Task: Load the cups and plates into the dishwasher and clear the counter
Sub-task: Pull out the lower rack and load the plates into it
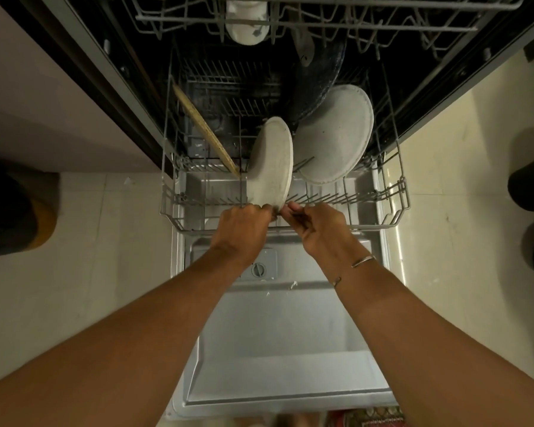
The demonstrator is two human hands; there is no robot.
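On the floor (105, 257) at the far left sits a dark bag-like shape (10, 211), too dim to make out. The dishwasher door (275, 334) lies open and flat, and the lower rack (398, 204) is pulled out over it. At the rack's left side a long wooden piece (205, 134) leans on a slant. Right of it a pale plate (272, 161) stands on edge among the tines. The left hand (244, 226) has its grip closed round the plate's near rim. The right hand (318, 229) has its fingers curled just beside that rim, at a rack tine. Whether its grip holds the rim, the tine or nothing, I cannot tell. A thin bracelet (363, 261) rings that wrist. Further right and farther back a second plate (333, 134) leans in the rack, with a dark pan (315, 81) behind it. In the upper rack (352, 26) above, a white cup (247, 20) sits mouth down. Pale tiles run along the right, where dark rounded shapes (530, 183) stand at the edge.
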